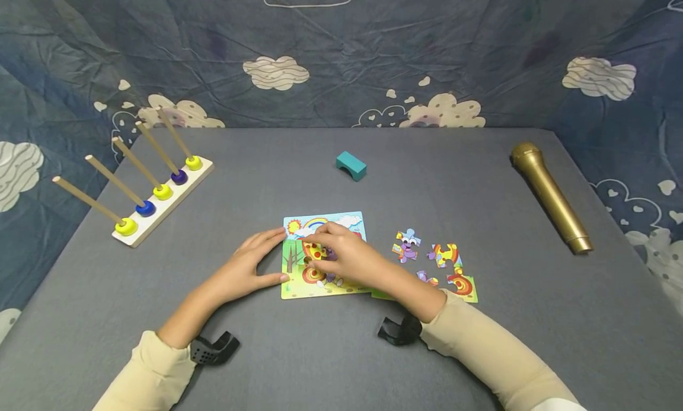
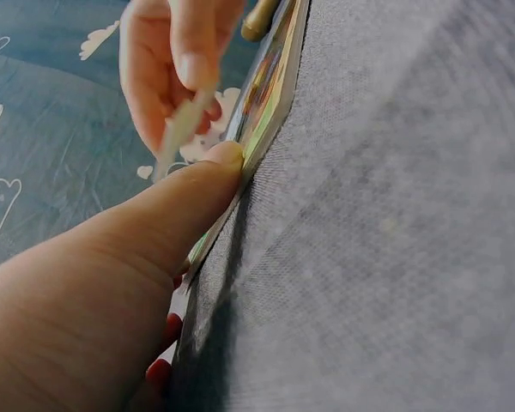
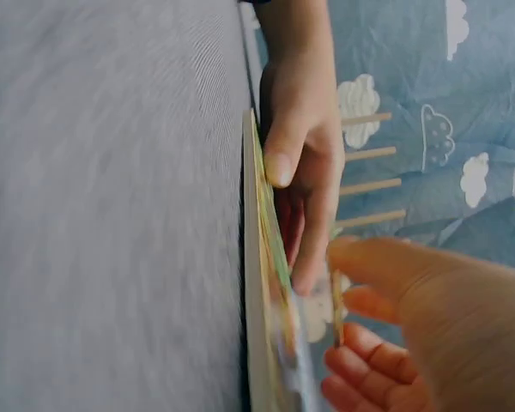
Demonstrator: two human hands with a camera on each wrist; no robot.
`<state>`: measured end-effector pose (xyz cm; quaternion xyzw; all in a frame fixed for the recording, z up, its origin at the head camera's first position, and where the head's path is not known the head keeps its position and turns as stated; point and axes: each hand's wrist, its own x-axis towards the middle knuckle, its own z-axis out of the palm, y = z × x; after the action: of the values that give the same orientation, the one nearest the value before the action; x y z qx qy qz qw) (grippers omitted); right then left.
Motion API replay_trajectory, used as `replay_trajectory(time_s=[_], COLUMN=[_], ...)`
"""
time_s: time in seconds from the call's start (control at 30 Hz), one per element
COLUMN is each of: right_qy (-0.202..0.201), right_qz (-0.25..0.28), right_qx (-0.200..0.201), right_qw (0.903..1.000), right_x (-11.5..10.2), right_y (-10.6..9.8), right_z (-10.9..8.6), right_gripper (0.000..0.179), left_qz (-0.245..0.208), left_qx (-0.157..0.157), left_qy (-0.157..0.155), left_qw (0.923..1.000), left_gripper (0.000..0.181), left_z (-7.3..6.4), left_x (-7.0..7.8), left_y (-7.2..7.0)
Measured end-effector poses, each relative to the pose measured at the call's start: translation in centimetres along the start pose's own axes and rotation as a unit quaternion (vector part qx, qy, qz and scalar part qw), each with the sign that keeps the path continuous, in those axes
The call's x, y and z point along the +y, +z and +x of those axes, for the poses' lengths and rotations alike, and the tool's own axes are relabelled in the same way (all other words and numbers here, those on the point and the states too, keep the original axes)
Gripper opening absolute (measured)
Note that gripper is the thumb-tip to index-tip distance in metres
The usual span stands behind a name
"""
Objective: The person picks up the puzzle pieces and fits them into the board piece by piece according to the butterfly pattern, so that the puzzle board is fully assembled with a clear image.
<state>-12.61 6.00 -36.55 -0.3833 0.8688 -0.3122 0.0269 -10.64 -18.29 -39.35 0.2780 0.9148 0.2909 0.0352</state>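
A flat jigsaw puzzle board (image 1: 349, 220) with a bright sun, rainbow and cloud picture lies on the table. My left hand (image 1: 242, 273) spreads along its left side, fingertips at the upper part of that edge and thumb resting lower down. In the left wrist view, the thumb (image 2: 197, 184) lies against the board's rim. Over the board, my right hand (image 1: 347, 254) pinches a thin puzzle piece (image 3: 337, 309) between thumb and fingers. The piece (image 2: 184, 129) is seen nearly edge-on and blurred in the left wrist view. Part of the board is hidden beneath the right hand.
Right of the board lie several loose puzzle pieces (image 1: 408, 245), some partly behind the right forearm. A teal arched block (image 1: 351, 165) sits farther back. At the left stands a peg stacker (image 1: 160, 212) with coloured rings; at the right lies a gold microphone (image 1: 552, 197).
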Motion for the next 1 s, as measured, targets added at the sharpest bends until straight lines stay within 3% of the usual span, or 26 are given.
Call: replay_trajectory(time_s=[0.33,0.7,1.0], right_qy=[-0.003,0.015,0.037], right_qz=[-0.032,-0.055,-0.066], right_qx=[-0.011,-0.024,-0.028], right_qw=[0.9994,0.9981,0.9967], right_x=[0.9,0.8,0.8], right_y=[1.7,1.7,1.6], right_z=[1.2,1.5,1.4], right_gripper=[0.038,0.042,0.041], left_qz=[0.005,0.008,0.011], left_qx=[0.007,0.026,0.027], left_qy=[0.015,0.046,0.048], left_qw=[0.9999,0.9986,0.9984], left_gripper=[0.076,0.06,0.054], left_z=[-0.1,0.1,-0.1], left_x=[-0.1,-0.4,-0.3], left_y=[0.0,0.1,0.2])
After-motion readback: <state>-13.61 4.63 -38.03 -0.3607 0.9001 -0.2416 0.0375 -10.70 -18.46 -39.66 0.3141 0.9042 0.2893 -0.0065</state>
